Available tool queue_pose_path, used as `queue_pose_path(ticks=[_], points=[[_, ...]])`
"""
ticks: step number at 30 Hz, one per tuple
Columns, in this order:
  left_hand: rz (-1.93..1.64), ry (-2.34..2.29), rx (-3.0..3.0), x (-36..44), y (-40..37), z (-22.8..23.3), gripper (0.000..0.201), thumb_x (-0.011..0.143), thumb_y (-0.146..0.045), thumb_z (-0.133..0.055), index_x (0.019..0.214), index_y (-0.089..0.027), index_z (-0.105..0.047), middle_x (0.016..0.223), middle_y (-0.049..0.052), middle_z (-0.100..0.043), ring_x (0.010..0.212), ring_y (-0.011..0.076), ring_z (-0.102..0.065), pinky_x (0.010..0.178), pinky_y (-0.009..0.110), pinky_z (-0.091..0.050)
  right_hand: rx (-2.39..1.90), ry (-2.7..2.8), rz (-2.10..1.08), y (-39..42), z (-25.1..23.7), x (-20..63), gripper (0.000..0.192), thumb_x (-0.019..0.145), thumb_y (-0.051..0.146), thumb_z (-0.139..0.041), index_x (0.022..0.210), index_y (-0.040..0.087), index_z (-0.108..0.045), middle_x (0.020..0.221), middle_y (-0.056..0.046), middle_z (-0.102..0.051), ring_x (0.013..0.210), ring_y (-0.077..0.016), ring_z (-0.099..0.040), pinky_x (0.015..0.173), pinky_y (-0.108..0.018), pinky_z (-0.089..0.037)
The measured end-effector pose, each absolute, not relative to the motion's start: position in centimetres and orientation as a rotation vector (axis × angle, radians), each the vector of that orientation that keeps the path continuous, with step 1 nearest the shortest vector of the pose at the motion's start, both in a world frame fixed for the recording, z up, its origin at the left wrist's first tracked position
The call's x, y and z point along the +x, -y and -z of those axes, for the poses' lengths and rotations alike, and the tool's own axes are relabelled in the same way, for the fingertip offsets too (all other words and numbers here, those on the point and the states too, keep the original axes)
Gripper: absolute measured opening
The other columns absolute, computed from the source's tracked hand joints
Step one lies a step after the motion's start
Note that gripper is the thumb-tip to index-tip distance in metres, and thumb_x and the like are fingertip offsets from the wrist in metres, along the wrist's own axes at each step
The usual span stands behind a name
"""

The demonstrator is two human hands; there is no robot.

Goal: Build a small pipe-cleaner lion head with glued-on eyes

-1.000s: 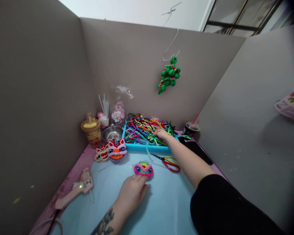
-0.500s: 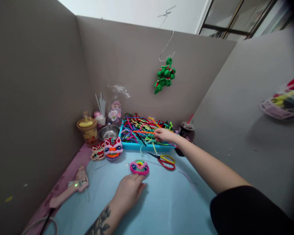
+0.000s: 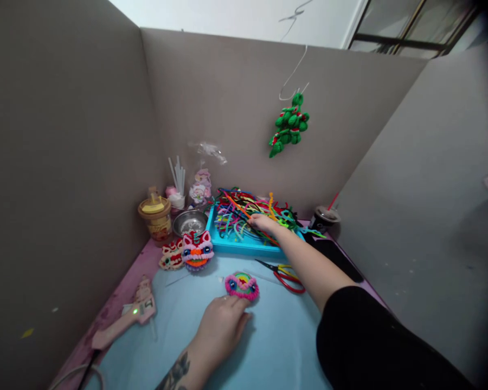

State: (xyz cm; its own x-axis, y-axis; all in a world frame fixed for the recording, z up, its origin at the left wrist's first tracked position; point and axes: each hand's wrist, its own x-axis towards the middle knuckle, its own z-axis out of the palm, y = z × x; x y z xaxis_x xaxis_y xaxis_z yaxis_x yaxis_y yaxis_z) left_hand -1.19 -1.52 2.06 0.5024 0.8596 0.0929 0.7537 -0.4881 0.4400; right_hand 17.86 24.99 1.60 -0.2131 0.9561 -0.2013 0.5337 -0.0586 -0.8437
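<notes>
A small pink pipe-cleaner piece (image 3: pixel 248 293) with blue eyes and a rainbow-coloured middle lies on the blue table cover. My left hand (image 3: pixel 223 319) rests at its lower edge, fingertips touching it, the thumb apart and not gripping. Farther forward, my right hand (image 3: pixel 262 222) reaches over a blue tray (image 3: pixel 244 247) heaped with many-coloured pipe cleaners. Its fingers are closed on an orange pipe cleaner (image 3: pixel 236 203) that slants across the heap; the fingertips are partly hidden. Scissors (image 3: pixel 287 279) with red and yellow handles lie partly behind my right forearm.
Two finished-looking lion heads (image 3: pixel 197 252) stand left of the tray, near a metal bowl (image 3: pixel 190 222) and a lidded cup (image 3: pixel 156 219). A pink glue gun (image 3: pixel 126 320) with a lit green light lies left. A dark cup (image 3: pixel 324 219) stands right. Green ornaments (image 3: pixel 289 127) hang above.
My right hand has shifted slightly left over the tray, and the orange pipe cleaner now slants instead of lying level. The view has turned somewhat right. My left hand stays by the pink piece.
</notes>
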Motion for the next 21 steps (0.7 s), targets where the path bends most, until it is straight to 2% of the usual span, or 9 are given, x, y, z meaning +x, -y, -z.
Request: queue_pose_path(ticks=[4,7,9,11,14,16,18,21], points=[[-0.436,-1.338,2.407,-1.2,1.5,-2.1,0.027,0.088,-0.024,-0.046,0.110,-0.023,-0.061,0.097,0.006,-0.070,0.087,0.0225,-0.064,0.076,0.032,-0.049,-1.607,1.735,-1.244,-25.1,-1.5,18.6,0.026,0.090,0.030,-0.055,0.110,0.013,-0.057,0.107,-0.007,-0.061,0.089,-0.0178,-0.062,0.076,-0.037,-0.053],[-0.463,-1.325,2.410,-1.3,1.6,-2.0,0.027,0.087,-0.024,-0.047,0.110,-0.023,-0.062,0.098,0.006,-0.070,0.088,0.0229,-0.064,0.076,0.032,-0.049,-1.570,1.677,-1.239,-24.1,-2.0,18.3,0.014,0.087,0.026,-0.057,0.086,0.013,-0.061,0.083,-0.004,-0.066,0.074,-0.0142,-0.064,0.066,-0.027,-0.053],[-0.491,-1.326,2.413,-1.3,1.6,-1.8,0.026,0.087,-0.024,-0.048,0.108,-0.022,-0.062,0.097,0.006,-0.070,0.087,0.0231,-0.064,0.075,0.033,-0.049,-1.513,1.625,-1.181,-22.9,-3.0,17.9,0.014,0.084,0.024,-0.057,0.074,0.015,-0.057,0.073,-0.003,-0.066,0.067,-0.0136,-0.065,0.060,-0.023,-0.051],[-0.545,-1.320,2.413,-1.4,1.6,-1.5,0.025,0.086,-0.022,-0.048,0.106,-0.022,-0.063,0.096,0.006,-0.070,0.085,0.0228,-0.064,0.075,0.033,-0.049,-1.419,1.576,-1.081,-21.3,-4.6,17.7,0.014,0.083,0.027,-0.054,0.073,0.017,-0.056,0.076,-0.003,-0.066,0.067,-0.0144,-0.065,0.058,-0.022,-0.050],[-0.714,-1.281,2.349,-1.4,1.4,-1.1,0.023,0.087,-0.022,-0.047,0.102,-0.022,-0.065,0.094,0.005,-0.071,0.085,0.0208,-0.064,0.077,0.031,-0.049,-1.254,1.531,-0.950,-17.8,-7.5,17.5,0.017,0.082,0.033,-0.050,0.083,0.018,-0.057,0.085,-0.003,-0.066,0.071,-0.0143,-0.063,0.063,-0.024,-0.049],[-0.875,-1.259,2.220,-1.3,1.4,-1.0,0.022,0.088,-0.024,-0.047,0.101,-0.022,-0.065,0.093,0.005,-0.070,0.085,0.0191,-0.064,0.078,0.030,-0.048,-1.161,1.545,-0.937,-14.7,-8.9,17.2,0.020,0.080,0.036,-0.052,0.084,0.019,-0.059,0.077,-0.001,-0.065,0.063,-0.0126,-0.060,0.060,-0.024,-0.047],[-1.051,-1.268,2.000,-1.2,1.3,-1.1,0.027,0.087,-0.030,-0.048,0.109,-0.019,-0.061,0.084,0.005,-0.069,0.075,0.0168,-0.063,0.071,0.027,-0.049,-1.039,1.658,-0.985,-11.1,-9.2,16.8,0.019,0.080,0.035,-0.052,0.083,0.018,-0.061,0.065,0.001,-0.060,0.051,-0.0106,-0.051,0.050,-0.022,-0.041],[-1.264,-1.249,1.644,-1.1,1.4,-1.5,0.047,0.083,-0.037,-0.054,0.124,-0.014,-0.050,0.072,0.002,-0.064,0.060,0.0136,-0.058,0.057,0.024,-0.046,-1.045,1.895,-1.052,-5.6,-7.3,16.1,0.015,0.079,0.025,-0.052,0.069,0.017,-0.061,0.060,0.002,-0.057,0.054,-0.0107,-0.049,0.049,-0.021,-0.037]])
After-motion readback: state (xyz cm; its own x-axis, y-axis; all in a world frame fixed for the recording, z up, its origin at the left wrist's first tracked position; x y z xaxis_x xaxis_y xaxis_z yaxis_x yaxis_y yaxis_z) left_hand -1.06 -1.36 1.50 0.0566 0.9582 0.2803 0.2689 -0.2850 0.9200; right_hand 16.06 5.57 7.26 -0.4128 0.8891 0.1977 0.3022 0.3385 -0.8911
